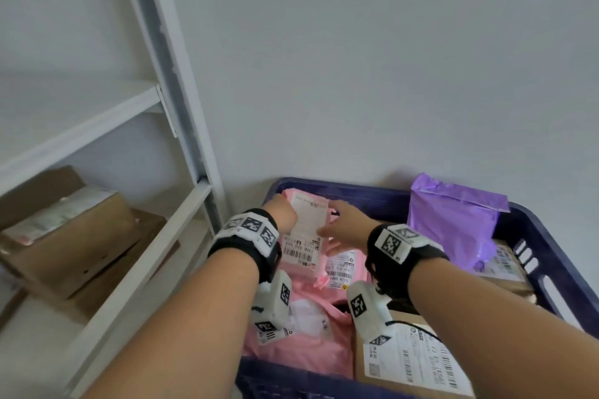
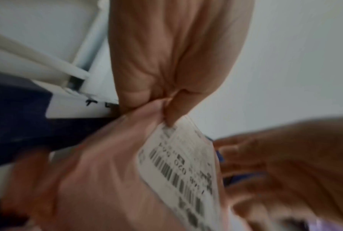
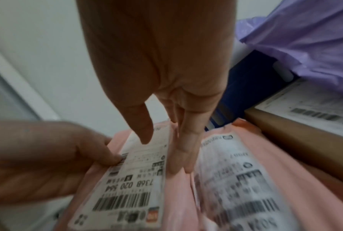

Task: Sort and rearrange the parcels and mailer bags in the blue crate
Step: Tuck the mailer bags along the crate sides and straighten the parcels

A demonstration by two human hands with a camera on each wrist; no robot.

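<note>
A blue crate (image 1: 547, 256) holds pink mailer bags, a purple mailer bag (image 1: 453, 223) and cardboard parcels. My left hand (image 1: 282, 214) grips the upper left edge of a pink mailer bag (image 1: 301, 230) with a white label, lifted at the crate's far left; the left wrist view shows the fingers pinching the bunched plastic (image 2: 162, 106). My right hand (image 1: 343, 227) reaches in beside it with straight fingers (image 3: 184, 148) lying along the bag's right side and the thumb over the label (image 3: 134, 171). A second pink labelled bag (image 3: 235, 179) lies just right of it.
A labelled cardboard parcel (image 1: 418, 363) sits at the crate's near right, another (image 1: 499, 266) under the purple bag. More pink bags (image 1: 311, 324) fill the near left. A white metal shelf rack (image 1: 168, 81) stands left, with cardboard boxes (image 1: 71, 230) on its low shelf.
</note>
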